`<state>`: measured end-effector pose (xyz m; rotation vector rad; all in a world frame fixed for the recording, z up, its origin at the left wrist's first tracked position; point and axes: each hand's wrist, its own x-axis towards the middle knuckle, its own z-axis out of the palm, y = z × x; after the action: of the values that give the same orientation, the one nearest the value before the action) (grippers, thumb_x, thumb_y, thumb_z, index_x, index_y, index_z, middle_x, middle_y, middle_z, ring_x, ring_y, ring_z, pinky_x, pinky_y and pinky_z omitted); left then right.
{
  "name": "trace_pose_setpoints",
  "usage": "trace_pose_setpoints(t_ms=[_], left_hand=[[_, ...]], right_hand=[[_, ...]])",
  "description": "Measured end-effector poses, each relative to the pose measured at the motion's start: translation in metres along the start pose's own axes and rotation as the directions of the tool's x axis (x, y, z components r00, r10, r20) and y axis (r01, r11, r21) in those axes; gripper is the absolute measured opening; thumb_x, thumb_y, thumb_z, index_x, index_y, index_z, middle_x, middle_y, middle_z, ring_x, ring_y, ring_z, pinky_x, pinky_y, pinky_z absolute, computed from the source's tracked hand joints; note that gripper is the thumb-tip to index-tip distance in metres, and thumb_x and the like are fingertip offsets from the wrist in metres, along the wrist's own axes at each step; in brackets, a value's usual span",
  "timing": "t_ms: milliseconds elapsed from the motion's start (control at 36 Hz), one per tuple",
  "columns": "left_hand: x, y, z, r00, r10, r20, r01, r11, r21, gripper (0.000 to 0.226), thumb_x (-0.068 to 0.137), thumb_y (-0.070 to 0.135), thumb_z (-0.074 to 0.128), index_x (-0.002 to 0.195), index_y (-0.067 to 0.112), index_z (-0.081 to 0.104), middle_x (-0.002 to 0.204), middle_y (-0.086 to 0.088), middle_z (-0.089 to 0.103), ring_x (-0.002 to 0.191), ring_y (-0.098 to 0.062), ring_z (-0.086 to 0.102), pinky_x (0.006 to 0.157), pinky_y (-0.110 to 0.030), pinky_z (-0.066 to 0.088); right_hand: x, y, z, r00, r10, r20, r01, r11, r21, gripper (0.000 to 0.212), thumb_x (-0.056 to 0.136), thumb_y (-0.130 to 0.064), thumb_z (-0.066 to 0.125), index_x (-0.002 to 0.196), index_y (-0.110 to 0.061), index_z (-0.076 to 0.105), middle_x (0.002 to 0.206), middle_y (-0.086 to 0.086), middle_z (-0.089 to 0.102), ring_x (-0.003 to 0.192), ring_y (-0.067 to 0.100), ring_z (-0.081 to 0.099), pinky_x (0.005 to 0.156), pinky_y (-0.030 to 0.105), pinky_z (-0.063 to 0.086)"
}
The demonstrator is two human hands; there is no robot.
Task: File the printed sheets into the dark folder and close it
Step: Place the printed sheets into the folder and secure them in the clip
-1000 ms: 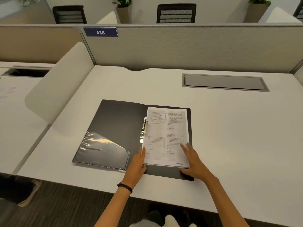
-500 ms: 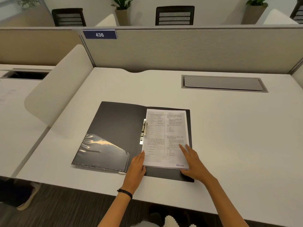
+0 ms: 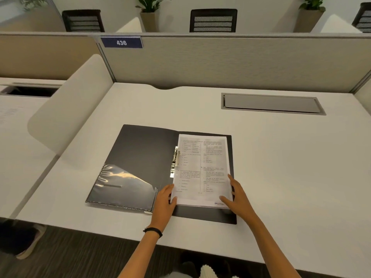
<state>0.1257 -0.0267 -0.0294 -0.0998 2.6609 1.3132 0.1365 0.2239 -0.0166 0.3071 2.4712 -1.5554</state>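
Observation:
The dark folder (image 3: 140, 149) lies open flat on the white desk (image 3: 281, 157). Its left flap carries a clear plastic pocket (image 3: 122, 185). A metal clip (image 3: 175, 159) runs along the spine. The printed sheets (image 3: 202, 167) lie stacked on the right flap, their left edge at the clip. My left hand (image 3: 163, 199) touches the stack's lower left corner with straight fingers. My right hand (image 3: 236, 197) lies against the stack's lower right edge, its fingers straight and its thumb on the paper.
A grey cable hatch (image 3: 271, 103) is set into the desk at the back right. A fabric partition (image 3: 220, 61) with a blue "436" label (image 3: 121, 42) closes the far side. A curved white divider (image 3: 66, 105) stands at the left.
My right hand has slid from on top of the sheets to the stack's right edge. My left hand stays at the lower left corner.

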Motion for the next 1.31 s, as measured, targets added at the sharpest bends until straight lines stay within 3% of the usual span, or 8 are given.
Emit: trace_pose_setpoints(t_ms=[111, 528, 722, 806, 917, 1111, 1306], left_hand=[[0.006, 0.003, -0.001, 1.0, -0.016, -0.005, 0.016, 0.999, -0.04, 0.043, 0.089, 0.016, 0.057, 0.13, 0.012, 0.045, 0.132, -0.009, 0.053, 0.115, -0.027, 0.055, 0.094, -0.038, 0.049], [0.014, -0.002, -0.007, 1.0, -0.022, -0.003, 0.022, 0.998, -0.06, 0.041, 0.088, 0.011, 0.059, 0.127, 0.01, 0.048, 0.124, -0.011, 0.059, 0.108, -0.026, 0.059, 0.091, -0.036, 0.051], [0.017, -0.003, -0.009, 1.0, -0.017, 0.003, 0.017, 1.0, 0.006, 0.041, 0.086, 0.012, 0.062, 0.125, 0.012, 0.05, 0.124, -0.01, 0.058, 0.103, -0.019, 0.057, 0.096, -0.038, 0.048], [0.021, -0.005, -0.014, 1.0, 0.001, 0.005, -0.001, 1.0, 0.03, 0.04, 0.085, 0.013, 0.063, 0.123, 0.014, 0.052, 0.122, -0.007, 0.059, 0.093, -0.01, 0.052, 0.095, -0.033, 0.048], [0.027, -0.009, -0.019, 1.0, 0.02, -0.014, -0.019, 0.999, 0.045, 0.035, 0.084, 0.012, 0.064, 0.118, 0.016, 0.056, 0.119, -0.006, 0.06, 0.091, -0.009, 0.053, 0.09, -0.024, 0.047], [0.033, -0.011, -0.021, 1.0, 0.017, -0.025, -0.016, 0.999, 0.045, 0.033, 0.084, 0.013, 0.064, 0.117, 0.014, 0.057, 0.116, -0.007, 0.062, 0.09, -0.011, 0.055, 0.094, -0.034, 0.049], [0.038, -0.013, -0.019, 0.995, -0.006, -0.1, 0.007, 1.0, 0.012, 0.024, 0.084, 0.017, 0.064, 0.108, 0.017, 0.062, 0.105, -0.003, 0.068, 0.083, -0.01, 0.058, 0.079, -0.019, 0.047]], right_hand=[[0.002, -0.002, -0.001, 0.998, 0.066, -0.021, -0.063, 0.99, 0.126, 0.071, 0.082, -0.019, 0.067, 0.139, -0.027, 0.024, 0.148, 0.003, 0.034, 0.132, 0.028, 0.039, 0.101, 0.049, 0.043], [0.01, 0.002, -0.009, 0.965, 0.24, -0.106, -0.197, 0.929, 0.313, 0.056, 0.086, -0.019, 0.062, 0.134, -0.023, 0.035, 0.139, 0.008, 0.047, 0.123, 0.028, 0.048, 0.1, 0.044, 0.043], [0.015, 0.002, -0.01, 0.961, 0.245, -0.128, -0.195, 0.929, 0.315, 0.051, 0.087, -0.018, 0.061, 0.132, -0.02, 0.038, 0.132, 0.01, 0.051, 0.109, 0.022, 0.052, 0.093, 0.041, 0.048], [0.02, -0.001, -0.011, 0.949, 0.266, -0.166, -0.204, 0.927, 0.316, 0.047, 0.088, -0.016, 0.06, 0.131, -0.018, 0.04, 0.13, 0.013, 0.053, 0.111, 0.027, 0.054, 0.091, 0.043, 0.049], [0.025, -0.006, -0.007, 0.932, 0.27, -0.243, -0.198, 0.938, 0.285, 0.044, 0.088, -0.014, 0.059, 0.128, -0.015, 0.043, 0.13, 0.014, 0.053, 0.113, 0.032, 0.054, 0.094, 0.046, 0.048], [0.034, -0.01, -0.001, 0.918, 0.253, -0.305, -0.213, 0.964, 0.159, 0.033, 0.09, -0.014, 0.054, 0.123, -0.011, 0.047, 0.127, 0.015, 0.055, 0.106, 0.031, 0.056, 0.091, 0.041, 0.048], [0.04, -0.014, -0.003, 0.916, 0.209, -0.343, -0.179, 0.977, 0.12, 0.04, 0.089, -0.014, 0.056, 0.127, -0.011, 0.043, 0.128, 0.017, 0.054, 0.106, 0.032, 0.057, 0.094, 0.046, 0.049]])
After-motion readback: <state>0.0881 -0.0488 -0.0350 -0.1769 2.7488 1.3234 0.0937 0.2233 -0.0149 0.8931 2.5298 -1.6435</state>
